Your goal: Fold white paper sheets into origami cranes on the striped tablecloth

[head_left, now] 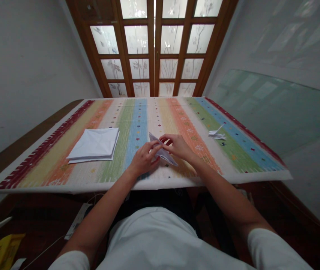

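Both my hands sit at the middle of the striped cloth [137, 176], holding a folded white paper piece [167, 157]. The paper is a narrow pointed shape, and its far tip sticks up between my fingers. My left hand [144, 159] pinches its near side, while the fingertips of my right hand [178, 146] press its upper edge. A stack of white paper squares [93, 144] lies to the left of my hands. Beyond my right hand stands a small folded paper crane [217, 133].
The cloth covers a wooden table [21, 157]. A large glass pane [275, 108] stands beyond the table's right side. Wooden doors with frosted, plant-patterned panes [154, 48] rise at the far end. Below the near edge lie a yellow packet [2, 251] and a thin white cable [45, 253].
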The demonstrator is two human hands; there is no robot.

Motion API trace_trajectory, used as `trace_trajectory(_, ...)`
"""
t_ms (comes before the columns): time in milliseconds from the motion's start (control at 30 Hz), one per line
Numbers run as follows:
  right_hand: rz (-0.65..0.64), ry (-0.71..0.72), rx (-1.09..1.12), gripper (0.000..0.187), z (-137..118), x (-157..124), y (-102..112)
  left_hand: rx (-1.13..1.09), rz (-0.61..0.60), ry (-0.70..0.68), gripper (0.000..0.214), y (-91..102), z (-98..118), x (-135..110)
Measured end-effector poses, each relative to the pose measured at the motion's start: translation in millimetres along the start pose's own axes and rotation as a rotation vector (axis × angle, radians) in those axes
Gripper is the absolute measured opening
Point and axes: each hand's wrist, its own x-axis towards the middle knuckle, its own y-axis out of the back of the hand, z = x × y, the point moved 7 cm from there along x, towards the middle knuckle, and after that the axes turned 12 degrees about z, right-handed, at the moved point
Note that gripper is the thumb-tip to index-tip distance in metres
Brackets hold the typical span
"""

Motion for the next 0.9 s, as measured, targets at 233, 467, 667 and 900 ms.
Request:
trace_trajectory(233, 0.057, 0.052, -0.208, 0.019, -2, 7, 13, 0.161, -0.091, -0.018, 0.051, -3.9, -4, -6)
trace_trajectory(467, 0.06, -0.13, -0.147, 0.017, 11, 9, 29, 0.143, -0.167, 0.06, 0.036, -4.3, -5, -2)
trace_trajectory(667, -0.048, -0.331, 0.141, 0.008, 32, 7, 27, -0.032, -0.044, 0.171, 0.017, 1.1, -12, -1)
trace_trajectory(900, -0.153, -0.319, 0.287, 0.04, 33, 1, 24, -0.19, 0.255, 0.376, 0.016, 13.2, -34, -1)
